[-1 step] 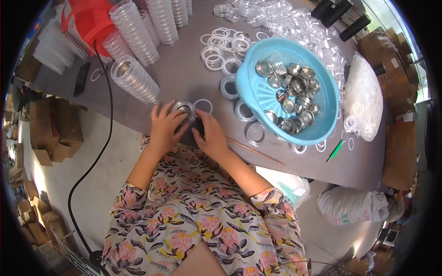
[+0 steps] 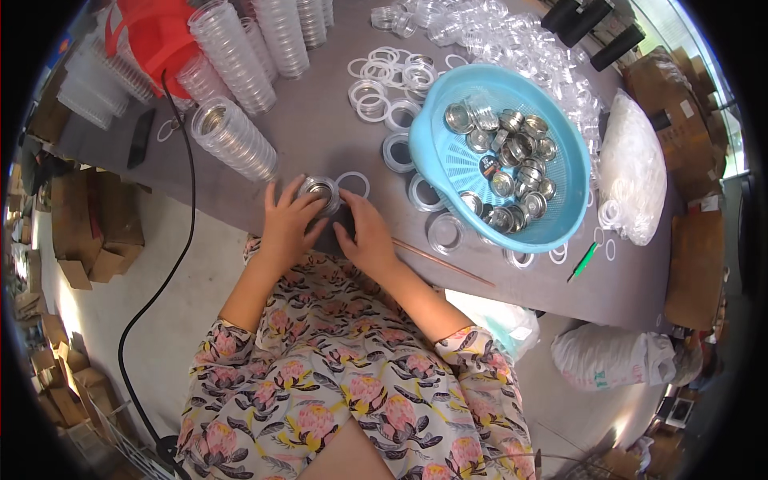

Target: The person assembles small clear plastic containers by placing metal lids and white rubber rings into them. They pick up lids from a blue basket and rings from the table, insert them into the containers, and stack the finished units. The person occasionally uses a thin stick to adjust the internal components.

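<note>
At the near edge of the table, a round clear plastic container with a shiny metal piece inside [image 2: 320,189] rests between my hands. My left hand [image 2: 286,220] curls its fingers over the container's left side and near rim. On the other side, the fingertips of my right hand [image 2: 371,238] press against its right edge, with the thumb bent in below. A white ring [image 2: 367,186] lies just beyond my right fingers. Right of that hand, a thin copper-coloured rod [image 2: 448,265] lies slantwise along the table edge.
A light-blue plastic basket [image 2: 422,132] holds several metal-lined pieces. Stacked clear cups [image 2: 240,144] lean at the left, near a red bag [image 2: 152,40] and a black cable [image 2: 194,176]. Clear containers [image 2: 480,28] pile up behind. A green-handled tool [image 2: 584,262] lies at right.
</note>
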